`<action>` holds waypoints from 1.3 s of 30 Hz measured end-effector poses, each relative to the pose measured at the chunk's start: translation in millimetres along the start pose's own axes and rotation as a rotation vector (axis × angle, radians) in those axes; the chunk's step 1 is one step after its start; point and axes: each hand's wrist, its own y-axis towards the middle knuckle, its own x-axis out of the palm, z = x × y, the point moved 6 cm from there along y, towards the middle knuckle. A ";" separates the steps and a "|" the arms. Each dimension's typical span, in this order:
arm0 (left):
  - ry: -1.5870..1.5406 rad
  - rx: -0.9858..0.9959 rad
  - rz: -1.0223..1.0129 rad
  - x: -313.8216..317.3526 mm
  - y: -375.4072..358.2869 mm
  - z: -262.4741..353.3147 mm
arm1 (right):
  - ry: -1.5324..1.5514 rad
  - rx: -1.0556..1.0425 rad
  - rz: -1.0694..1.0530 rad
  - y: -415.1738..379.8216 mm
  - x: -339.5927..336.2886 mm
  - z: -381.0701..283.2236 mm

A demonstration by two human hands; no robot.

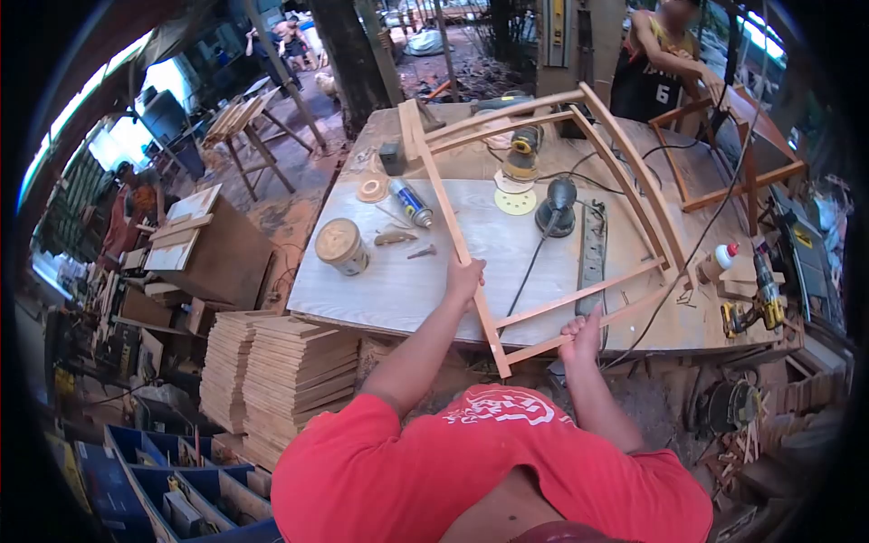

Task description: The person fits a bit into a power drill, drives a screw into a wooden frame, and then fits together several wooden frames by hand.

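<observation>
A light wooden frame [442, 201] with long straight and curved bars is held over the workbench. My left hand [466, 279] is wrapped round its long straight bar. Closed on the near crossbar, on the right, is my right hand [581, 335], thumb pointing up. Left of the frame stand a tub [342, 246], a spray can [411, 203] and a round lid [372, 188]. Through the frame's opening show a yellow sander [522, 154], a dark sander [557, 208], a perforated sanding disc [515, 201] and a power strip [592, 253].
The workbench [362, 299] carries a glue bottle [718, 262] and a drill [765, 294] at right. Stacked boards [285, 362] stand at its near left. Another person [661, 72] is at the back right beside a wooden chair frame [742, 181]. Cables cross the bench.
</observation>
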 end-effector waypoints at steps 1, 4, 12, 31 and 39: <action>-0.003 -0.003 -0.015 -1.9 4.7 -3.0 | 0.028 0.026 0.026 -0.5 -2.1 5.0; 0.036 -0.118 -0.004 -4.2 10.1 -17.1 | 0.061 0.022 -0.012 1.3 -10.0 12.6; 0.080 -0.194 -0.017 -11.8 16.7 -25.1 | -0.025 0.099 -0.111 9.5 -14.8 9.4; 0.883 -0.066 -0.040 -3.6 17.0 -3.2 | -1.384 -0.067 -0.637 19.2 14.7 -133.0; 0.902 -0.083 0.016 -6.8 19.1 -9.6 | -1.795 -1.435 -0.146 138.5 96.0 -211.5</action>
